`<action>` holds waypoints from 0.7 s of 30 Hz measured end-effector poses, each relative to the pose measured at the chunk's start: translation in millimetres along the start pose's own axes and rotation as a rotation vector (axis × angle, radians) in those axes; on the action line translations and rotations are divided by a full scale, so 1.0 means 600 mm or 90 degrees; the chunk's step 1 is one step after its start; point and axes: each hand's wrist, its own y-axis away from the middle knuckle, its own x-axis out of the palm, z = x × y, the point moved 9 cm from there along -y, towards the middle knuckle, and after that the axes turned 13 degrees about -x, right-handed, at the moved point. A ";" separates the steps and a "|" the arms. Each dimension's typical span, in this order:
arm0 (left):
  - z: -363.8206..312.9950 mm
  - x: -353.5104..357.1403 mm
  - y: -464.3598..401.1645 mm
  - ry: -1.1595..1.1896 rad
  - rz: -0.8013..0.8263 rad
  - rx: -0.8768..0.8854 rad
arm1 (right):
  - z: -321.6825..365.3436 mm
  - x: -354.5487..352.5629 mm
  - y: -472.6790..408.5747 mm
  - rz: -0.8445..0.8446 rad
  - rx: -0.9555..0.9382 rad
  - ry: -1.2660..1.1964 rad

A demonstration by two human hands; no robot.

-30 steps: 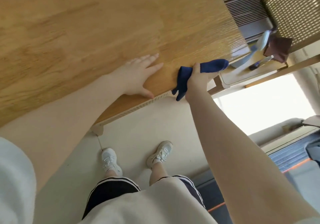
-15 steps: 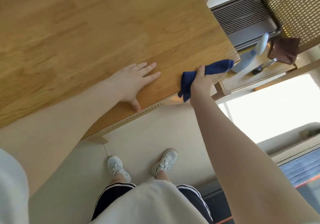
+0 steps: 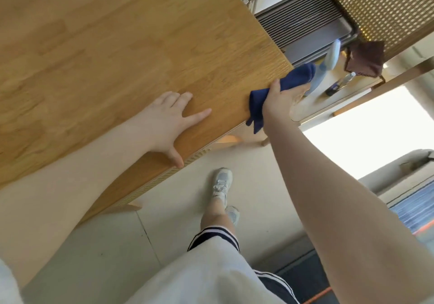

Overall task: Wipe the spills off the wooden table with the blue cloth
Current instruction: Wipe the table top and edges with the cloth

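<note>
Right hand [image 3: 280, 103] at the near right corner of the wooden bench [image 3: 117, 57]. Grip: thumb curled over the top of the blue cloth [image 3: 291, 80], palm wrapped round its middle; the remaining fingers are hidden behind the cloth and the bench edge.

Blue cloth: one, bunched into a long roll. Long axis runs along the right edge of the bench, from lower left to upper right. One end sticks out beyond the grip, up and away, over the corner. The other end hangs below the grip, off the bench edge, in two loose points aimed at the floor [image 3: 117, 245]. Cloth touches the bench edge at the grip.

Left hand [image 3: 169, 121]: flat on the bench top, left of the grip and well apart from it, fingers straight and spread, thumb at the near edge. Holds nothing.

No spill can be made out on the wood.

Beyond the grip, past the corner: one lower wooden surface [image 3: 312, 99] carrying one light blue bottle [image 3: 325, 69] just behind the cloth's far end, one brown cloth [image 3: 366, 59], and one small dark object [image 3: 333, 90], too blurred to name. One dark slatted panel [image 3: 305, 24] further off; one cane panel [image 3: 385, 8] beside it.

Below the grip: two white shoes [image 3: 220, 184] on the floor.
</note>
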 end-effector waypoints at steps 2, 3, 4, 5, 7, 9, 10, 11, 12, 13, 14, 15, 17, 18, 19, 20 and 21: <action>-0.014 -0.033 -0.021 0.085 -0.048 0.022 | 0.012 -0.015 -0.053 0.018 -0.045 0.039; -0.020 -0.052 -0.034 0.138 -0.072 0.036 | 0.017 -0.015 -0.064 0.042 -0.070 0.057; -0.026 -0.074 -0.047 0.180 -0.094 0.049 | 0.020 -0.013 -0.064 0.069 -0.093 0.069; -0.033 -0.094 -0.060 0.206 -0.118 0.056 | 0.020 -0.013 -0.057 0.099 -0.120 0.083; -0.044 -0.140 -0.091 0.231 -0.171 0.039 | 0.022 -0.022 -0.042 0.141 -0.196 0.159; -0.043 -0.179 -0.129 0.241 -0.190 -0.010 | 0.027 -0.027 -0.045 0.181 -0.258 0.224; -0.039 -0.189 -0.152 0.229 -0.175 -0.039 | 0.037 -0.024 -0.057 0.213 -0.278 0.234; -0.034 -0.191 -0.174 0.206 -0.144 -0.068 | 0.051 -0.013 -0.071 0.265 -0.289 0.241; -0.028 -0.190 -0.194 0.183 -0.103 -0.097 | 0.066 0.005 -0.088 0.339 -0.288 0.251; -0.022 -0.188 -0.215 0.170 -0.059 -0.125 | 0.080 0.027 -0.104 0.424 -0.275 0.260; -0.015 -0.187 -0.233 0.172 -0.017 -0.149 | 0.094 0.049 -0.116 0.509 -0.248 0.260; -0.012 -0.185 -0.245 0.184 0.023 -0.166 | 0.100 0.067 -0.127 0.579 -0.216 0.255; -0.017 -0.186 -0.248 0.186 0.068 -0.178 | 0.106 0.079 -0.121 0.670 -0.183 0.219; -0.019 -0.185 -0.249 0.172 0.072 -0.179 | 0.104 0.071 -0.113 0.690 -0.194 0.184; -0.021 -0.185 -0.252 0.160 0.073 -0.178 | 0.094 0.059 -0.109 0.694 -0.205 0.160; -0.020 -0.184 -0.252 0.160 0.076 -0.180 | 0.083 0.044 -0.107 0.699 -0.201 0.149; -0.019 -0.183 -0.251 0.170 0.079 -0.181 | 0.073 0.031 -0.107 0.707 -0.175 0.142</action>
